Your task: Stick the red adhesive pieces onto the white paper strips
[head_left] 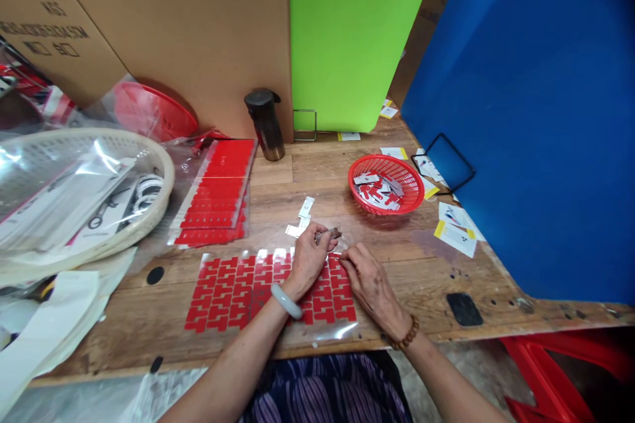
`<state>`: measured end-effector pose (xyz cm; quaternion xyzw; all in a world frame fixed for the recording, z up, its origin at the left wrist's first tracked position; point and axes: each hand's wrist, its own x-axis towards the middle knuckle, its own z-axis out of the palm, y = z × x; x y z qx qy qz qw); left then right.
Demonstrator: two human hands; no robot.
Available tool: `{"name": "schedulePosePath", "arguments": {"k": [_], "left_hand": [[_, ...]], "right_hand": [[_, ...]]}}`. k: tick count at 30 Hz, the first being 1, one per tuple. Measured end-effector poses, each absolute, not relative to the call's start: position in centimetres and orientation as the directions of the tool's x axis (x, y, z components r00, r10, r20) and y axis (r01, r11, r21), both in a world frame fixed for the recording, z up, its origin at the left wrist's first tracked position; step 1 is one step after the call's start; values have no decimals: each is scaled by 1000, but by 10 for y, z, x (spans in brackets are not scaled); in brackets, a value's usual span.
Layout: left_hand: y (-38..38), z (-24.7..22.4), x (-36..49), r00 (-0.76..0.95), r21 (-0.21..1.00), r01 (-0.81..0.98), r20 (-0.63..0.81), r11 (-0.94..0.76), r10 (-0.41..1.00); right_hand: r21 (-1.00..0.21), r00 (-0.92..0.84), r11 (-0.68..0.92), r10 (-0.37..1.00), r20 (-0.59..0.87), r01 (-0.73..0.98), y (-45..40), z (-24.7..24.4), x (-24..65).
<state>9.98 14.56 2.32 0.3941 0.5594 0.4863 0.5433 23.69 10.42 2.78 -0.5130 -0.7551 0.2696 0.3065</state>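
On the wooden table [268,201], just in front of me, lies a clear sheet of red shapes [218,291]. My left hand [308,263] reaches over it, fingers closed on a few small greyish pieces [335,234]. Close by but apart, my right hand [373,283] has thumb and forefinger near the sheet's far right corner; the view is too small to tell whether they pinch anything. Loose red and white pieces [380,193] lie in a red basket [414,201], and a few white pieces [306,207] rest beyond my left hand. The sheet's visible rows look mostly filled, so I judge little of it done. More red sheets [221,178] lie stacked to the left.
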Motion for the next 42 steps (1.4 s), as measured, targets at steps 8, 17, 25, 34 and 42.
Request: {"name": "schedulePosePath", "arguments": {"k": [8, 17, 25, 34, 42], "left_hand": [[146, 23, 100, -115, 972, -86, -226, 217, 967], [147, 21, 100, -90, 951, -161, -280, 263, 956], [145, 42, 88, -25, 888, -275, -388, 367, 921], [108, 76, 60, 103, 726, -423, -556, 542, 825], [73, 76, 41, 183, 631, -470, -615, 618, 767]], "right_hand": [[-734, -342, 334, 928, 147, 592, 96, 34, 243], [-959, -149, 20, 989, -22, 281, 98, 42, 269], [-995, -37, -84, 996, -86, 45, 94, 65, 269], [-999, -133, -15, 991, -21, 47, 91, 71, 241], [-994, -198, -19, 979, -40, 106, 85, 67, 224]]}}
